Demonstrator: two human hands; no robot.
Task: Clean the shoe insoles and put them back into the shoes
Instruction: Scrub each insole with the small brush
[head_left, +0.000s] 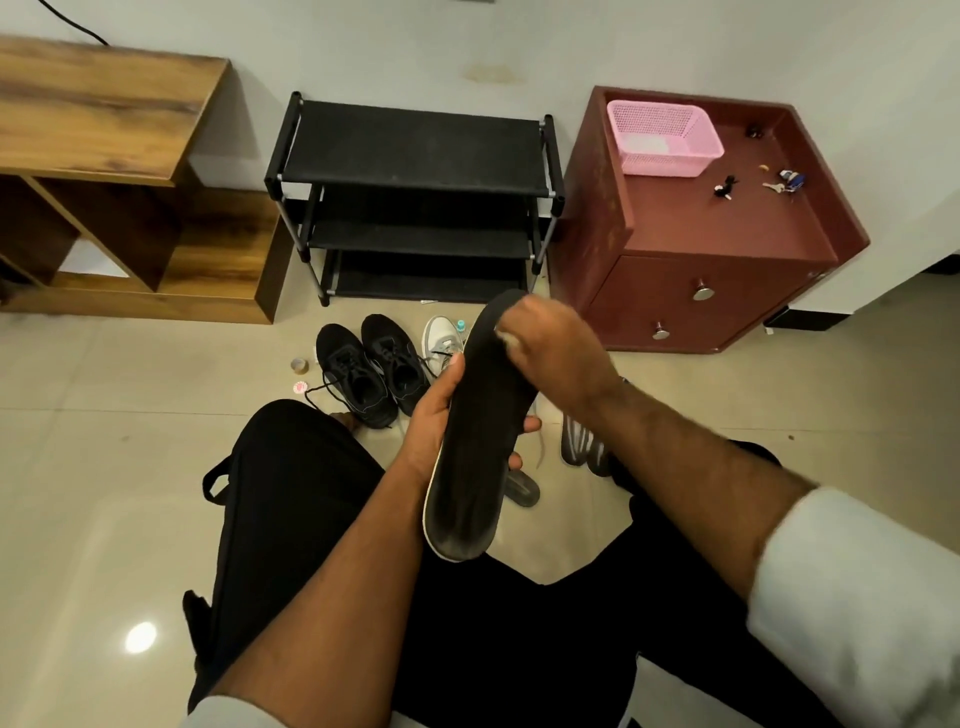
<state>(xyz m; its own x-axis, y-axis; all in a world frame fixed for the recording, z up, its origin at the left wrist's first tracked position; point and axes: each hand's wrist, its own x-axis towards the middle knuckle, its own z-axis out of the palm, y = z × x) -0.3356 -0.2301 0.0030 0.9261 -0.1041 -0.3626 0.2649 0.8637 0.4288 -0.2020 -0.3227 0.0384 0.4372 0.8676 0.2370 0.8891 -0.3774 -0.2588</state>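
Fingers of left hand (434, 415) curl round black insole (480, 441) | right hand (550, 348) pinches white wipe (506, 338) on insole's toe | black shoes (371, 369) beyond insole

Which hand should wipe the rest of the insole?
The right hand, probably. It already pinches something small and white against the toe end of the black insole, while the left hand is busy gripping the insole's middle.

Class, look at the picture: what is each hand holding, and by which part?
The left hand grips a black insole around its middle. The right hand presses something pale, too small to identify, against the insole's toe end.
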